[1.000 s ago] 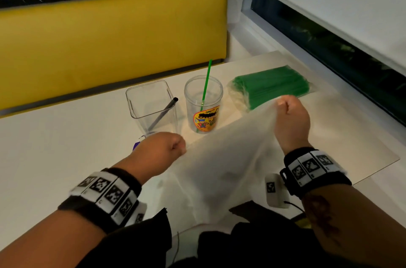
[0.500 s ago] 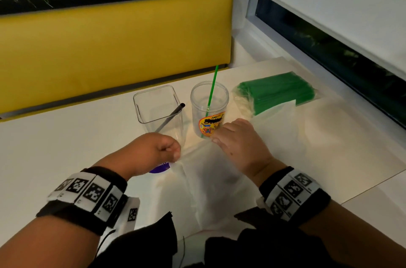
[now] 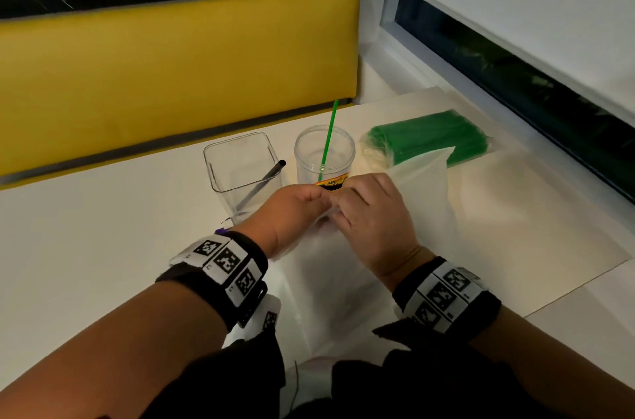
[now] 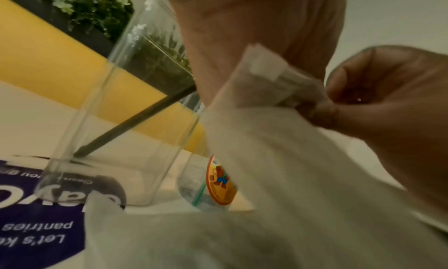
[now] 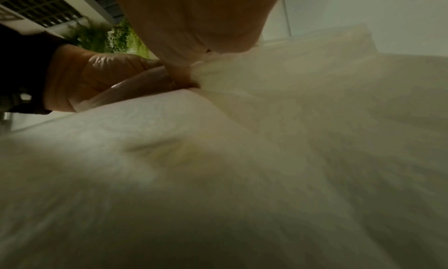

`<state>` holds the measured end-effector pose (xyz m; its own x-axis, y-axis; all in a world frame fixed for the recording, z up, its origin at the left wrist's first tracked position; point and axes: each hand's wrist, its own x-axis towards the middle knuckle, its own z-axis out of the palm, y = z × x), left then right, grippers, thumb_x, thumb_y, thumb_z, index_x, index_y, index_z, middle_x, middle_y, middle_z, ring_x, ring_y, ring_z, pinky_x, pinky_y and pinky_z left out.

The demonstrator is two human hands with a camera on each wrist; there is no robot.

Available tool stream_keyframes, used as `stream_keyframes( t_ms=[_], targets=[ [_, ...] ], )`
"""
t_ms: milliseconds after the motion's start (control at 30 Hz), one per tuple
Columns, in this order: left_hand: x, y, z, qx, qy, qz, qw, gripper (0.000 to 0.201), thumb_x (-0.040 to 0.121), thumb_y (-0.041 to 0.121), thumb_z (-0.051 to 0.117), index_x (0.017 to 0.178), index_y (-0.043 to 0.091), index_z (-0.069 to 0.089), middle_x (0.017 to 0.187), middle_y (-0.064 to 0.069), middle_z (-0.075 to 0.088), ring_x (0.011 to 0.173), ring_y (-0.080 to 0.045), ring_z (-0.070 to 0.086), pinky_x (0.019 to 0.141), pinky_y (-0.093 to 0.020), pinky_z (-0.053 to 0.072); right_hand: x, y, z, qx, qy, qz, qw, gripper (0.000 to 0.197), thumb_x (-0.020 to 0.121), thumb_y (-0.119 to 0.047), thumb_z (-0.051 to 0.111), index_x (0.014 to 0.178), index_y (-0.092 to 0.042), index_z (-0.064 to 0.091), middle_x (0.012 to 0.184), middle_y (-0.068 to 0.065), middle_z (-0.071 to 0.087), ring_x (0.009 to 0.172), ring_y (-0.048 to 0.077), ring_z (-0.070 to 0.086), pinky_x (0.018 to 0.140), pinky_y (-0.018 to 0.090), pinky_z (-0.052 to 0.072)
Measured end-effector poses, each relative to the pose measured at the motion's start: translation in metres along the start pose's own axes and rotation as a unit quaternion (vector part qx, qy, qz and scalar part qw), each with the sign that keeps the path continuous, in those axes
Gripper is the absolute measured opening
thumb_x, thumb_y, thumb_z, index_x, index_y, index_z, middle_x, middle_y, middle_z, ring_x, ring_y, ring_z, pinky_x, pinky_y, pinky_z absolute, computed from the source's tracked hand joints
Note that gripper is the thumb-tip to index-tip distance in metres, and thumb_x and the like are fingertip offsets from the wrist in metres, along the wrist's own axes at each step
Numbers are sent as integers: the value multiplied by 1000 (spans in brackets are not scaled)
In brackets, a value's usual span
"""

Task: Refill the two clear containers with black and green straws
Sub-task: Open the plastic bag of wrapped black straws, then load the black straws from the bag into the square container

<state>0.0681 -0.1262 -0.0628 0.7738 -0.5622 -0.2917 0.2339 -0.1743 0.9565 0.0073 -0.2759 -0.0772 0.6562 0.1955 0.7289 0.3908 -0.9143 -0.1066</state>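
A square clear container [image 3: 240,167] holds one black straw [image 3: 264,179]. Beside it, a round clear cup [image 3: 324,157] with a colourful label holds one green straw [image 3: 328,140]. A pack of green straws [image 3: 429,140] lies at the back right. My left hand [image 3: 292,209] and right hand [image 3: 371,212] meet just in front of the cup. Both pinch the top edge of a translucent white plastic bag [image 3: 422,191]. The left wrist view shows the bag's folded edge [image 4: 278,76] between the fingertips [image 4: 322,112]. What the bag holds is hidden.
A purple printed sheet [image 4: 36,215] lies under the square container [image 4: 121,120]. A yellow bench back [image 3: 171,75] runs behind the white table [image 3: 86,246]. A window sill and dark window [image 3: 515,75] border the right side. Dark clothing fills the bottom edge.
The right hand left the bag's far right corner and came left to meet the left hand. The bag, stretched wide before, now hangs slack from the two close pinches.
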Motion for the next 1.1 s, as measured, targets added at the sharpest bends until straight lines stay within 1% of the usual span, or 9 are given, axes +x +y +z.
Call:
stream_keyframes(
  t_ms=[200,300,467,567,667,800,900,967,1100],
  targets=[
    [0,0,11,-120,27,33,992,29,86,20,64,97,-6,67,90,-18,70,84,-25,67,85,-36,56,-6,-6,3,65,-28,75,995,25,85,-16,51,109,-12,51,87,11,67,71,27,65,64,31,52],
    [2,2,2,-47,15,34,998,4,87,5,66,90,4,69,84,-14,69,78,-25,63,81,-38,54,-11,-8,3,84,-26,67,994,17,86,-8,52,104,-6,54,84,14,65,73,29,60,68,35,52],
    [0,1,-2,22,43,-4,999,19,97,1,48,83,13,52,70,-11,62,62,-24,53,64,-35,45,-24,-15,-18,151,-144,16,978,10,80,-2,52,78,-2,61,84,14,55,69,29,52,64,35,46],
    [0,4,3,74,96,-55,991,26,96,1,39,85,20,53,67,-7,56,49,-17,44,46,-25,34,-30,-20,-41,181,-381,47,905,22,84,-26,41,78,-12,56,85,9,56,70,29,55,64,37,49],
    [0,8,6,149,137,-50,978,19,97,18,45,85,25,58,73,-1,58,56,-15,49,46,-22,37,-23,-17,-59,301,-582,181,733,37,85,-43,33,73,-16,56,76,6,61,70,25,61,73,37,53],
    [-8,16,3,181,90,-16,979,43,77,67,61,94,27,63,91,3,70,86,-19,66,72,-36,54,-19,-7,-57,208,-566,181,777,25,94,-27,43,99,-17,65,102,6,69,95,24,65,89,32,49],
    [-14,17,2,488,-40,-13,872,59,64,66,73,111,33,58,101,11,66,94,-16,62,72,-30,45,-20,0,-56,169,-512,130,832,22,98,-22,51,113,-13,66,110,6,68,101,22,62,80,17,38],
    [-10,12,0,615,-35,-29,788,34,81,44,67,109,26,62,103,2,64,102,-22,62,73,-28,40,-26,0,-54,157,-542,78,822,28,100,-28,45,105,-12,67,106,8,67,98,24,61,84,24,40],
    [-5,10,-6,454,39,-97,885,21,96,14,47,110,7,61,112,-12,61,105,-28,61,85,-32,44,-70,-24,-31,102,-713,-34,693,60,85,-45,32,114,-5,65,119,18,62,109,36,60,98,40,44]
  ],
)
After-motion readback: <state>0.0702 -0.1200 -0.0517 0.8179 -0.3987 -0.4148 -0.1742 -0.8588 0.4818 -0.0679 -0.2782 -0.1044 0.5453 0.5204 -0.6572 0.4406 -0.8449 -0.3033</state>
